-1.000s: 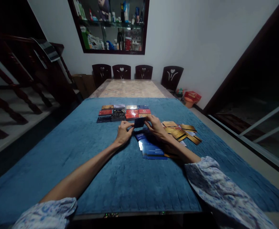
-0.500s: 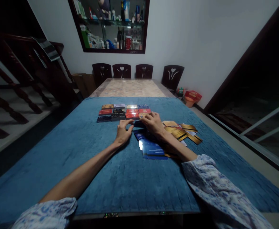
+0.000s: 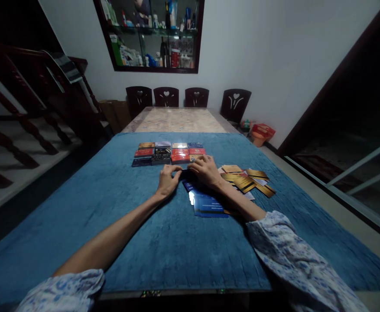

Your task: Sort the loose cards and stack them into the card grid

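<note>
Between my two hands is a dark card or thin stack of cards, seen nearly edge-on. My left hand pinches its left end between thumb and fingers. My right hand is curled over its right end and hides most of it. Just beyond, several card stacks stand side by side in rows, among them a red stack and a black stack. Blue cards lie fanned out under and in front of my right wrist. Gold cards are heaped loosely to the right of it.
A blue cloth covers the near part of the long table, with the marble-patterned top bare behind it. Dark chairs stand at the far end. An orange bin with a red bag is on the floor at the right.
The dark card or stack has tipped, its broad face no longer showing, only a thin edge. My right hand has shifted slightly left and down; my left hand has barely moved.
</note>
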`<action>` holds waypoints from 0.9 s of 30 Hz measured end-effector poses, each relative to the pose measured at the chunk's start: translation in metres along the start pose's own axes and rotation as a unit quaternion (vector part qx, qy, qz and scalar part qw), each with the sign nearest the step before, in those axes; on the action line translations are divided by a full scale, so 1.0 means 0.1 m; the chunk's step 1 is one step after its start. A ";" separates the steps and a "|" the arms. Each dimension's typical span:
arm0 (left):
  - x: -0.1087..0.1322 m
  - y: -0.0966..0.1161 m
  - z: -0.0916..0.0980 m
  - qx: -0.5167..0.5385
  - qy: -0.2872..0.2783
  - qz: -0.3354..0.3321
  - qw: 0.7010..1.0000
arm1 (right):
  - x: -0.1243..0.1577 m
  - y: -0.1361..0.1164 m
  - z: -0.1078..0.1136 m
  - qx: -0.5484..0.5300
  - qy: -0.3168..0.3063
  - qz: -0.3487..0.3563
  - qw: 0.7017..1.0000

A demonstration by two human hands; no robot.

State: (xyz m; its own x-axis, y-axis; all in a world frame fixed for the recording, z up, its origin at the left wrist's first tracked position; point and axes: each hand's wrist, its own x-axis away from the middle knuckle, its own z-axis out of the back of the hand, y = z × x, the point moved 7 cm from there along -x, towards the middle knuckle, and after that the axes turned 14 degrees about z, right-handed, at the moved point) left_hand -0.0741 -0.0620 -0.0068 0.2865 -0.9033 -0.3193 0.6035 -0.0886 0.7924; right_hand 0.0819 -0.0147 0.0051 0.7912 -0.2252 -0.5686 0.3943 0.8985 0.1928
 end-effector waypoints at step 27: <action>0.06 0.04 -0.04 -0.071 0.030 -0.039 0.996 | 0.20 0.10 0.01 0.000 -0.056 -0.054 0.997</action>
State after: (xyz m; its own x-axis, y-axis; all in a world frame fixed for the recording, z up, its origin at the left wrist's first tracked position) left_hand -0.0669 -0.0656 -0.0077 0.2761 -0.8693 -0.4101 0.7240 -0.0924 0.6835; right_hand 0.1022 -0.0104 -0.0039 0.7911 -0.3621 -0.4929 0.4803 0.8668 0.1341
